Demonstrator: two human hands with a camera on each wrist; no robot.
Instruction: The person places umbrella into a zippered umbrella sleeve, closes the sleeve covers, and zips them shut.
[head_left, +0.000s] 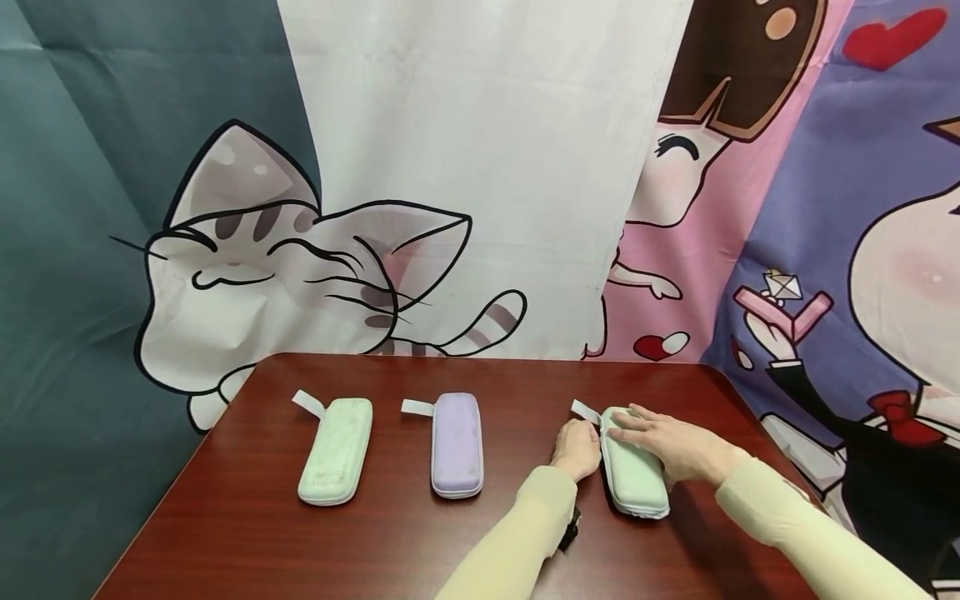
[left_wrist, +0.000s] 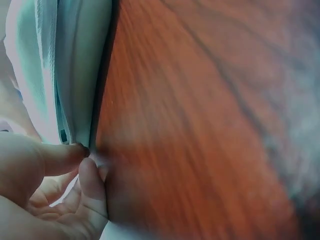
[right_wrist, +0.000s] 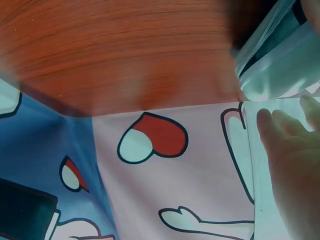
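A light green zippered case (head_left: 636,471) lies at the right of the table, with a pale strap at its upper left corner. My left hand (head_left: 577,450) is at the case's left side. In the left wrist view, its thumb and forefinger pinch at the zipper (left_wrist: 64,112); the small pull between them is mostly hidden. My right hand (head_left: 678,442) rests over the top and right side of the case, fingers extended and spread. The right wrist view shows those fingers beside one end of the case (right_wrist: 280,65), where a dark gap shows along the seam.
A purple case (head_left: 457,446) lies mid-table, and another light green case (head_left: 337,450) is to its left, each with a pale strap. The reddish-brown table (head_left: 247,533) meets a printed cartoon cloth (head_left: 487,167) behind its far edge.
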